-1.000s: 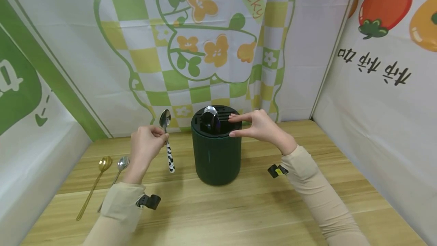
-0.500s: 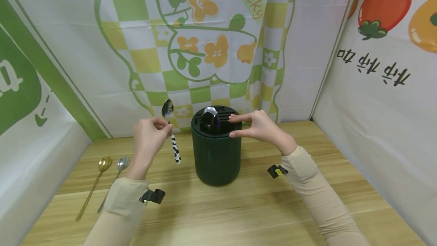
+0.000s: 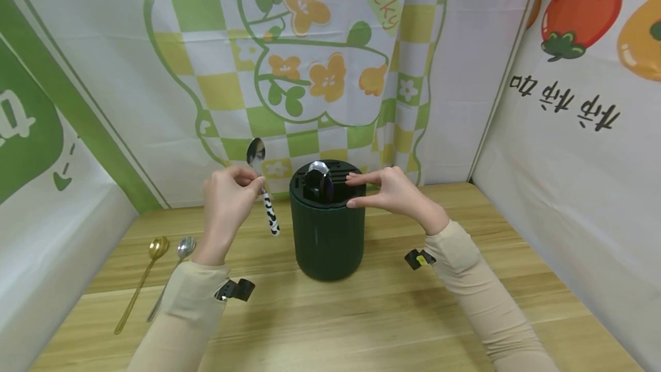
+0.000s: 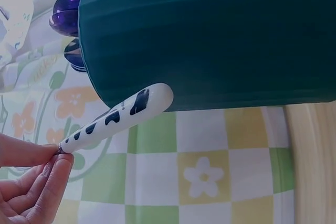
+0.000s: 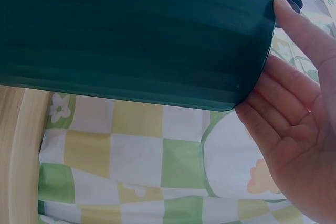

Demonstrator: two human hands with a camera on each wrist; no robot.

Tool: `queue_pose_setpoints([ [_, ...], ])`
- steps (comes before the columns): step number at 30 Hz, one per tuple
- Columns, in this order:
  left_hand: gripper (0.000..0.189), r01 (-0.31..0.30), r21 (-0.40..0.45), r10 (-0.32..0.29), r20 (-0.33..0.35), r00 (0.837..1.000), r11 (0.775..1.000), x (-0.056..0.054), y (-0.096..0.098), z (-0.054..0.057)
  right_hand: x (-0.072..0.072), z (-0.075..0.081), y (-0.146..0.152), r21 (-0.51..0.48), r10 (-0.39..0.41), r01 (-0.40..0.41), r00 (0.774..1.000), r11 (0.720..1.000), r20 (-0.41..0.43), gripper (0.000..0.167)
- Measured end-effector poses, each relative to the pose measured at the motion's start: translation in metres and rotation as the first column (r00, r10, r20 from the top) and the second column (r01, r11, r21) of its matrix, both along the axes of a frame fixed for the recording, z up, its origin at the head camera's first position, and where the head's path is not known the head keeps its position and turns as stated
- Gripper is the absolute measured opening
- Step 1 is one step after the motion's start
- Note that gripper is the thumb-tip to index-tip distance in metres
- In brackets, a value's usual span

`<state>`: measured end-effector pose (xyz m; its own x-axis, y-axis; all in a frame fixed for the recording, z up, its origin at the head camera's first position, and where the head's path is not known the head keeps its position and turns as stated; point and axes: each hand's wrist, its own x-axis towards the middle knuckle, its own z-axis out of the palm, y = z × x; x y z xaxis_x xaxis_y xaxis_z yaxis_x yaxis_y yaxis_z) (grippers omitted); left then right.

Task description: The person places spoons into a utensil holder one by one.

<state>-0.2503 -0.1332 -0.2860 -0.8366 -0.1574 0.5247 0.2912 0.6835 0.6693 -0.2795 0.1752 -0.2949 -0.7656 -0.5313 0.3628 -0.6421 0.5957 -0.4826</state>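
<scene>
Thumb and fingertips of my left hand pinch a spoon by the neck. Its shiny bowl points up, and the white handle with black patches hangs down at a slant, held above the table left of a dark green utensil holder. In the left wrist view the handle overlaps the holder's ribbed wall. My right hand rests on the holder's right rim, thumb at the front and fairly straight fingers over the black slotted top. Shiny rounded utensil heads stick up from the top; their handles are hidden inside.
A gold spoon and a silver spoon lie on the wooden table at the left, the silver one partly behind my left sleeve. A printed cloth hangs behind the holder, with white printed sheets at both sides.
My left hand has raised the spoon and moved slightly right, toward the holder. The right hand, the holder and the two spoons on the table have stayed in place.
</scene>
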Motion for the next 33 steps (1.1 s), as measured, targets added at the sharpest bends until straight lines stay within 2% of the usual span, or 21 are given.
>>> queue_pose_setpoints([
  [8, 0.013, 0.000, 0.006, 0.001, -0.074, 0.997, 1.000, 0.001, 0.007, 0.008, 0.000, 0.000, 0.000, -0.005, 0.003, -0.003, 1.000, 1.000, 0.001, 0.048],
  [20, 0.011, 0.040, 0.066, -0.033, -0.102, 0.994, 0.997, 0.004, 0.016, 0.019, -0.001, -0.001, 0.001, -0.004, 0.004, -0.004, 1.000, 1.000, -0.003, 0.047],
  [33, 0.013, 0.061, 0.079, -0.044, -0.197, 0.979, 0.995, 0.001, 0.022, 0.027, -0.001, -0.001, 0.000, -0.009, 0.005, -0.005, 1.000, 1.000, -0.005, 0.048],
])
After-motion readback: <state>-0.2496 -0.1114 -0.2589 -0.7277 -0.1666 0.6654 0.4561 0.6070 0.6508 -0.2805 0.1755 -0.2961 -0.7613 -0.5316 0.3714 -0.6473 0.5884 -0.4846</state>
